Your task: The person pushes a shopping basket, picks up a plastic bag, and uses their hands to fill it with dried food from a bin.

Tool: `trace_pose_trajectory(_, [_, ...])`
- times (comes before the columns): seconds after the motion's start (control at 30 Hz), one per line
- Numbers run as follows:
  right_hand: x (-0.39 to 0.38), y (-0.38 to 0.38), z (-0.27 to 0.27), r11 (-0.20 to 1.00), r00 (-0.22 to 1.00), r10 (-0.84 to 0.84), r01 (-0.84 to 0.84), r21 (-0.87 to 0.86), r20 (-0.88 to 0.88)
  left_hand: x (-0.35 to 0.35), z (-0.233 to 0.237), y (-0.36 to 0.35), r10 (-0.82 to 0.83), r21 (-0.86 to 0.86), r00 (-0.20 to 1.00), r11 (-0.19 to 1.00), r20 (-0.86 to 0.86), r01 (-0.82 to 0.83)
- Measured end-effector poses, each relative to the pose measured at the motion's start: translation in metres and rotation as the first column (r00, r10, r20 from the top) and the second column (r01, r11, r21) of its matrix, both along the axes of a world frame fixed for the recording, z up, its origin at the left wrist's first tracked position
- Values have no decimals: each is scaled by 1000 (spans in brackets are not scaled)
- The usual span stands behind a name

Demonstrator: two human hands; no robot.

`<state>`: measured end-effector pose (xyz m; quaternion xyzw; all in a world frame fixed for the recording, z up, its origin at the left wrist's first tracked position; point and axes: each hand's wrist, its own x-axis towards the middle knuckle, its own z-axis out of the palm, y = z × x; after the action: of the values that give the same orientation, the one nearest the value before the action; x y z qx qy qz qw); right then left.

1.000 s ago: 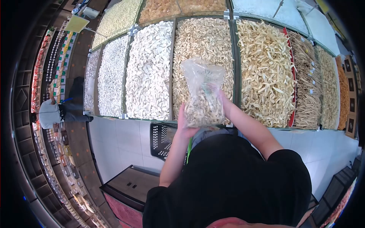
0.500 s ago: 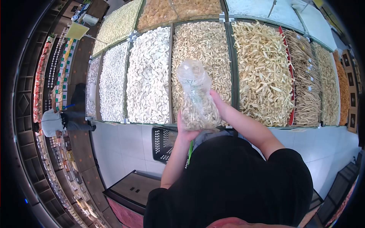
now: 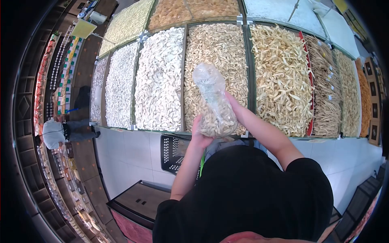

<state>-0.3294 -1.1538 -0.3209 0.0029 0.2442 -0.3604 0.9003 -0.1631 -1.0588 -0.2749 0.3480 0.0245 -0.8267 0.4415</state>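
Observation:
A clear plastic bag (image 3: 216, 115) with pale tan dried slices in its lower part is held between my two hands, over the front of a bin of similar tan slices (image 3: 216, 44). My left hand (image 3: 200, 133) grips the bag's lower left side. Around its right side curls my right hand (image 3: 235, 107), part of the fingers hidden behind the bag. The bag's upper end stands up loosely, with faint green print on it. Left of this bin lies a bin of white slices (image 3: 160, 81); to the right is one of yellowish strips (image 3: 281, 81).
More bins hold thin brown sticks (image 3: 326, 89), small white pieces (image 3: 120, 85) and orange-brown pieces (image 3: 194, 11). Below the counter edge sits a black basket (image 3: 170, 156). A dark wooden cabinet (image 3: 139, 200) stands at lower left. Another person (image 3: 54, 133) is by the left shelves.
The bag has shifted slightly right and its top leans more to the left. Both hands have moved a little with it and keep their hold.

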Motion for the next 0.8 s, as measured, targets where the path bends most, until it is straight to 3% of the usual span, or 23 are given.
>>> trace_pose_trajectory(0.07, [0, -7, -15, 995, 998, 42, -37, -88, 53, -1, 3, -7, -29, 1, 996, 1000, 86, 29])
trace_pose_trajectory(0.27, [3, -8, -23, 993, 991, -58, 69, -93, 123, -1, 15, -14, -61, 46, 996, 997, 64, 58])
trace_pose_trajectory(0.8, [6, 3, -6, 996, 994, -67, 62, 58, 81, 4, 22, -15, -87, 50, 986, 996, 142, 80])
